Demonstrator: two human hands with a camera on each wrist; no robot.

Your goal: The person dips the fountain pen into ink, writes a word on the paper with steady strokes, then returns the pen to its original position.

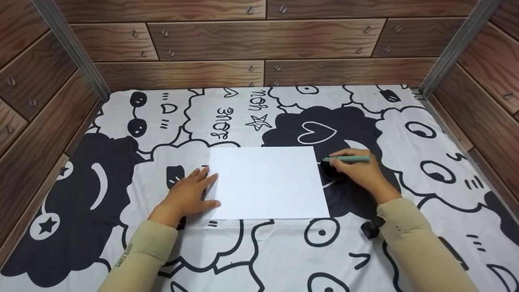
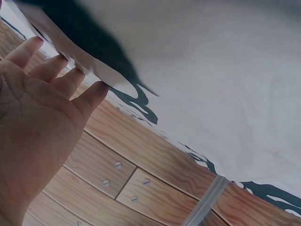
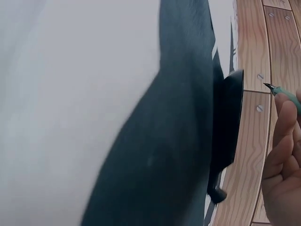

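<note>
**Left hand [image 1: 188, 192] spread at the paper's edge, right hand [image 1: 359, 170] pinching a green pen [image 1: 352, 158]**

The left hand is open, its fingers apart and fairly straight, with the thumb and a fingertip lying over the left edge of a white sheet of paper [image 1: 265, 182]; it grips nothing. The right hand has its thumb and fingers closed round the green pen, which it holds just beyond the sheet's right edge, the tip pointing left towards the paper. In the right wrist view a dark nib [image 3: 267, 86] shows at the pen's end. A black object [image 1: 330, 172] sits on the cloth below the nib, partly hidden by the right hand; the right wrist view shows a gap between the two.

The sheet lies flat in the middle of a black-and-white cartoon-print cloth [image 1: 284, 253]. Wood-print panels [image 1: 263, 38] stand behind and at both sides, with a grey post [image 1: 67, 40] at the far left corner. Both forearms wear beige sleeves [image 1: 421, 239].
</note>
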